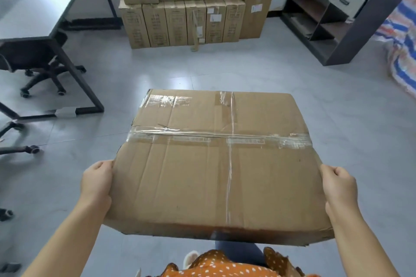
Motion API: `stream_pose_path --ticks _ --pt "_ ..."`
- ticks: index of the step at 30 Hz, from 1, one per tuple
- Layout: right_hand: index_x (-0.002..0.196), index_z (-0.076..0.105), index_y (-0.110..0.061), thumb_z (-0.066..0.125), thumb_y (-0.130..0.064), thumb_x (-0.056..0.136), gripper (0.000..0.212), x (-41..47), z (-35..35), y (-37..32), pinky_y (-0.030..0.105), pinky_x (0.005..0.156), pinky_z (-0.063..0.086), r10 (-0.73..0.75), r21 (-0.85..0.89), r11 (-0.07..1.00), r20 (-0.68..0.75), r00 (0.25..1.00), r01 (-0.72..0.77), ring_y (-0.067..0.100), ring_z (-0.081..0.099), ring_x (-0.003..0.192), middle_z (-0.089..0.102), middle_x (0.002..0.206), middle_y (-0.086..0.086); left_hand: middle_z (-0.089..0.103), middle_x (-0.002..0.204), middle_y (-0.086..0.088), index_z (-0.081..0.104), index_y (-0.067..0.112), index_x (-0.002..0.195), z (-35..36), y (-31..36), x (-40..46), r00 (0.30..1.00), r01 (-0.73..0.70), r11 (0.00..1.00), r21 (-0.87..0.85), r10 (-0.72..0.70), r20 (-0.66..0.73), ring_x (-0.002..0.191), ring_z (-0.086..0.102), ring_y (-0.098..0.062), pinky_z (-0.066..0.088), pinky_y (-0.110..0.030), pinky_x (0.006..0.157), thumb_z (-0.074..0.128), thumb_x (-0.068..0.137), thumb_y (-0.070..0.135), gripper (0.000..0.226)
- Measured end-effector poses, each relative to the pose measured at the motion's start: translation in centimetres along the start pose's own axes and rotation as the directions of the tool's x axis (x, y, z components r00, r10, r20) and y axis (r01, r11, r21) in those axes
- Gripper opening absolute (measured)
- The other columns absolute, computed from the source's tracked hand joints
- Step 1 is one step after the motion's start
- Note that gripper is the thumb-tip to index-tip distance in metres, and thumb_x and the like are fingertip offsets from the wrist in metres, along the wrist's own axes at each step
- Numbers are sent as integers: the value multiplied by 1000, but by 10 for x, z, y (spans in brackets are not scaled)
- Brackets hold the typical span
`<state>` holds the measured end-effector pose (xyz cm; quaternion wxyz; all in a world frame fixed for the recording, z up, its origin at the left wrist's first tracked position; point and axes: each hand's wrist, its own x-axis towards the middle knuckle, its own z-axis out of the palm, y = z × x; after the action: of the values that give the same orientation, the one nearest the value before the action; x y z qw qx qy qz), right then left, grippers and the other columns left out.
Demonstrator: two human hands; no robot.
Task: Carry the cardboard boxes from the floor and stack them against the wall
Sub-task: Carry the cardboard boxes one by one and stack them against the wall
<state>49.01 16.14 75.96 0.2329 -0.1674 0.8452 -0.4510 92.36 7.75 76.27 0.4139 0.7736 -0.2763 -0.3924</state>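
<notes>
In the middle of the room, a big flat cardboard box (216,164) is up off the floor (337,119), held out in front of the person. The left hand (96,183) holds the left edge and the right hand (340,186) holds the right edge. The fingers of both hands curl round the sides and go under, so only the thumbs and knuckles show. The box looks level, with clear tape (216,136) running across its top.

Ahead, by the wall, is the stack of boxes (193,7). A row of tall thin boxes stands on the floor, and a few more lie on top of them. The held box is well apart from that stack, so the job now looks like walking it over.

To do this well, I think the person should keep both hands gripping tight and keep the box flat, so it does not tip to one side. The box hides the feet, so slow steps are best. The table (33,18) and the wheeled chair (42,69) are off to the left, and a dark shelf (351,29) is to the right, so going straight down the middle seems safest. The box is wide, so it may sit best laid flat on top of the stack, set down gently.
</notes>
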Motion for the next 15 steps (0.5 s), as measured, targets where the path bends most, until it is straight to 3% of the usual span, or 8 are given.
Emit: stream_pose_path --ticks 10,15 --pt "59 28 -16 48 -8 88 36 153 135 -116 29 51 19 -22 -31 999 103 994 26 16 25 54 28 58 0 58 76 -1 63 15 70 123 99 133 997 43 999 -28 -45 -70 67 47 -20 37 -30 57 52 87 11 20" --pt "59 31 -14 50 -9 89 36 234 195 -191 30 50 20 -78 -54 995 113 991 85 17 26 53 31 57 1 60 80 2 64 19 71 186 152 191 993 71 996 -55 -75 -89 82 51 -26 41 -34 72 53 87 13 20"
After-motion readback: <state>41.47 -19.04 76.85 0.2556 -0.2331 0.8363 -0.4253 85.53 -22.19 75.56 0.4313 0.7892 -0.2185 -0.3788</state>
